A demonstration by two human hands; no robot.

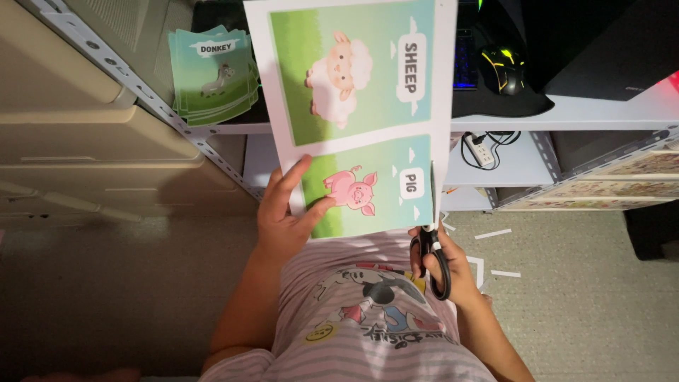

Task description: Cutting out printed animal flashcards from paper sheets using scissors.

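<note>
My left hand [286, 212] pinches the lower left corner of a white printed sheet [361, 106], held up in front of me. The sheet carries two green-and-blue picture cards: a sheep above, a pink pig below. At the sheet's lower right corner my right hand [453, 265] grips black-handled scissors [431, 258]. Their blades point up along the right margin beside the pig card. The blade tips are thin and hard to make out against the paper.
A stack of cut animal cards [212, 71] lies on the shelf at upper left. A computer mouse [502, 67], a keyboard edge and a power strip [481, 150] sit on the white desk shelves. Paper strips [493, 233] litter the carpet at right. Beige drawers stand at left.
</note>
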